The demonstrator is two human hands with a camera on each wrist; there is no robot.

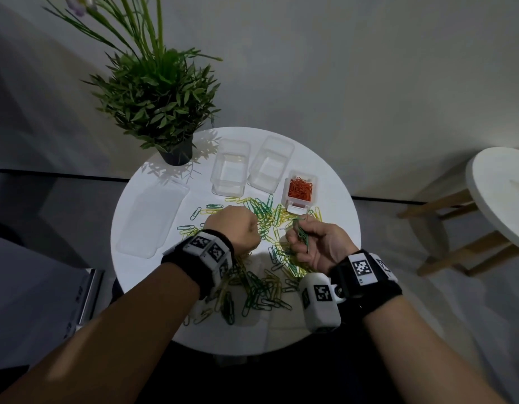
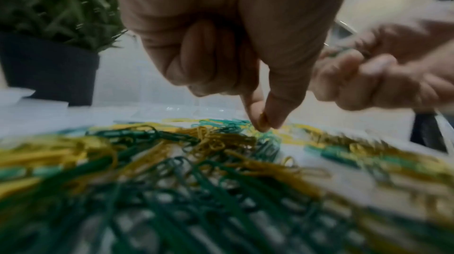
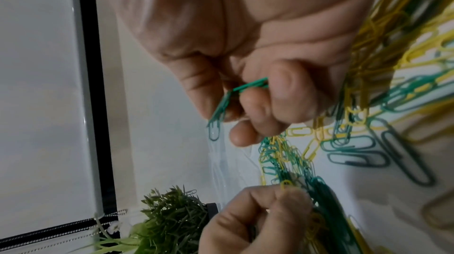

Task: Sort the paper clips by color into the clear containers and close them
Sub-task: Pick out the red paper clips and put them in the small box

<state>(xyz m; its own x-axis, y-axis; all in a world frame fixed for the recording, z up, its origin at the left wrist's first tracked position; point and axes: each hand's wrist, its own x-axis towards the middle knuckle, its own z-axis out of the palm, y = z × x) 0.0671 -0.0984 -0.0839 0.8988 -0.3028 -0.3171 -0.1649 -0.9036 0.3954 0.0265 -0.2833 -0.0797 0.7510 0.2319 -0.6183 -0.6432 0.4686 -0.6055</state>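
While the right hand [image 1: 313, 243] grips a bunch of green clips [image 1: 302, 233], the left hand [image 1: 232, 228] pinches into the mixed clip pile [image 1: 261, 275] with thumb and forefinger. Beyond the pile stand two empty clear boxes [image 1: 230, 167] and a box of orange clips [image 1: 299, 189], still open.

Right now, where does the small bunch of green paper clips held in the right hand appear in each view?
Head: the bunch of green paper clips is right of centre, pinched in the right hand.
Left wrist: only a blurred green glimpse at the right edge, in that hand.
Right wrist: centre, between fingers and thumb.
Shared landmark: the green potted plant in a black pot.
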